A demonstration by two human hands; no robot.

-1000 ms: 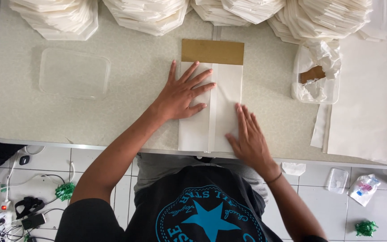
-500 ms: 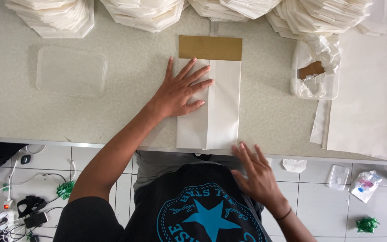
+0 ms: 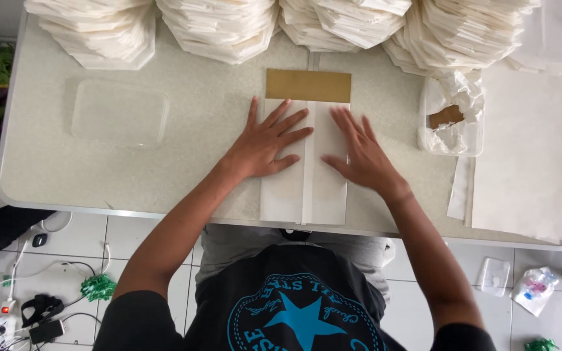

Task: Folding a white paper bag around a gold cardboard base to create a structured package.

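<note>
Right hand (image 3: 359,156) back on folded paper (image 3: 304,195)

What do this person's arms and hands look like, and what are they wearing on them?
Both arms are bare from short black T-shirt sleeves down. The left hand and right hand wear no gloves; no rings or watch show. The black T-shirt bears a blue star emblem.

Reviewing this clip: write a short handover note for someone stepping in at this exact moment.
Left hand: flat, fingers spread, pressing the left flap of the folded white paper.
Right hand: flat on the right flap.
The paper lies at the table's near edge, over a brown card that shows at the far end.
Done: both side flaps folded in, meeting along a centre seam.
Left: the card end is uncovered.
Nearby: finished stacks behind, flat sheets to the right.
</note>
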